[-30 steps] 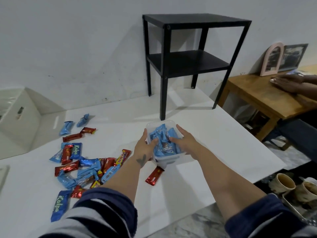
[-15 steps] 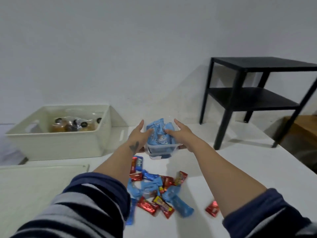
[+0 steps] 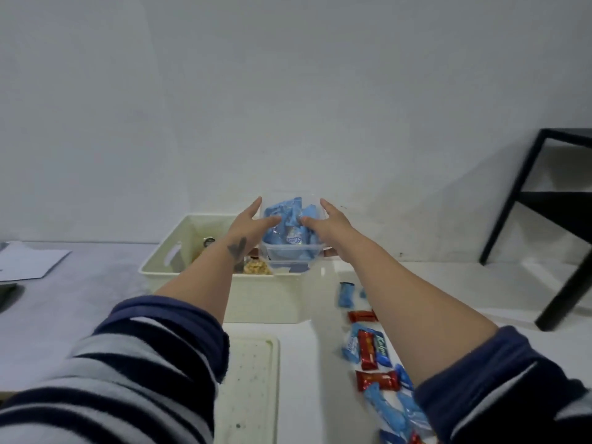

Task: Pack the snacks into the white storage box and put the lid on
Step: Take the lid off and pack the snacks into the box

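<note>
Between my left hand and my right hand I hold a clear plastic container full of blue snack packets. Both thumbs lie over the packets and the fingers run along its sides. It hangs just above the right end of the white storage box. Inside the box I see a dark-capped jar and a bag of brown snacks. The box's white lid lies flat on the table in front of it.
Loose blue and red snack bars are scattered on the white table to the right of the lid, under my right forearm. A black side table stands at the far right. Papers lie at the left.
I lifted the filled container off the table and carried it left, over the storage box. My view swung left, bringing the box and lid to the centre.
</note>
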